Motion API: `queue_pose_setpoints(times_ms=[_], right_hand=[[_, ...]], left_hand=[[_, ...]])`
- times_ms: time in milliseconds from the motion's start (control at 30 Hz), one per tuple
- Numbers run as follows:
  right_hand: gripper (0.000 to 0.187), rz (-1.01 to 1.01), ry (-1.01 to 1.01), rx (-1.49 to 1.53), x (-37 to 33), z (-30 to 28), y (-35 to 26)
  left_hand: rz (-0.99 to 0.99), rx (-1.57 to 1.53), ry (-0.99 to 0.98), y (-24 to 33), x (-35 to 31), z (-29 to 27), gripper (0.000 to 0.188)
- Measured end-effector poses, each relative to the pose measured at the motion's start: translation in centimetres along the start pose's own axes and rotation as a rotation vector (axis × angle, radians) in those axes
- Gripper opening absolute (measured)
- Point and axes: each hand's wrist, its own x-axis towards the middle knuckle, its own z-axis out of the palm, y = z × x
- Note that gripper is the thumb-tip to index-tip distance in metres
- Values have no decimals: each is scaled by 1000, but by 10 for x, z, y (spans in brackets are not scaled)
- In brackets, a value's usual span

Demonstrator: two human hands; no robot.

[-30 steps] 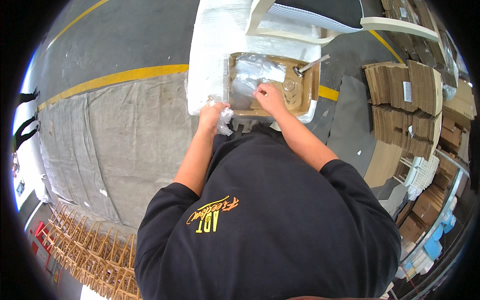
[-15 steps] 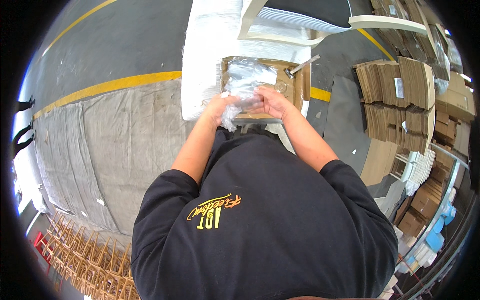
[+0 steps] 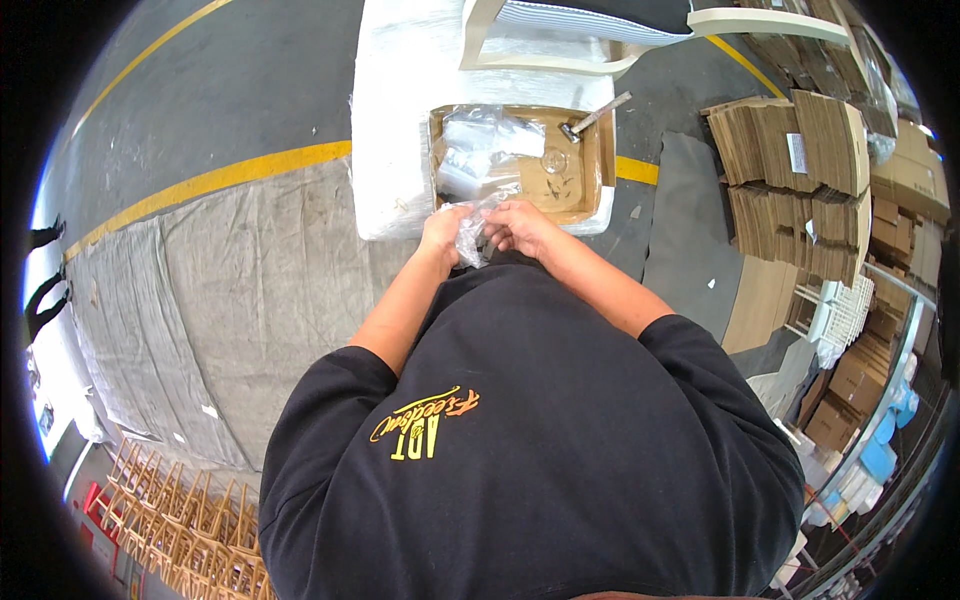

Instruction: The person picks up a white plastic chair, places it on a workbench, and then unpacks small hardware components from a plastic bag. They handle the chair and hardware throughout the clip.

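Close to my body, my left hand is closed around a crumpled clear plastic bag. The curled fingers of my right hand pinch at the same bag from its right side. What the bag contains, if anything, cannot be made out. Just beyond both hands is a shallow open cardboard box. More clear plastic packaging lies in its left part, and a small round clear item with some small dark pieces lies to the right. A hammer rests across the box's far right corner.
The box sits on a white wrapped surface, with a pale chair frame at its far end. Stacked flat cardboard stands at the right. A grey cloth covers floor at the left; wooden stools or chairs stand lower left.
Both hands have drawn the plastic bag back toward my body, off the box's near part. More of the box's inside now shows.
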Motion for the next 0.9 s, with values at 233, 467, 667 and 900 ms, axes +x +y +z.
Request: queue_pose_setpoints(times_ms=[233, 467, 667, 900], right_hand=[[16, 41, 72, 91, 1, 0, 7], [25, 63, 124, 4, -13, 13, -8], [26, 2, 201, -242, -19, 15, -22], [22, -65, 255, -445, -12, 16, -18]], left_hand=[[-71, -92, -8, -2, -12, 5, 20], [-171, -110, -84, 6, -31, 10, 44], [-266, -84, 87, 4, -38, -6, 49], [-260, -138, 45, 6, -44, -10, 47]])
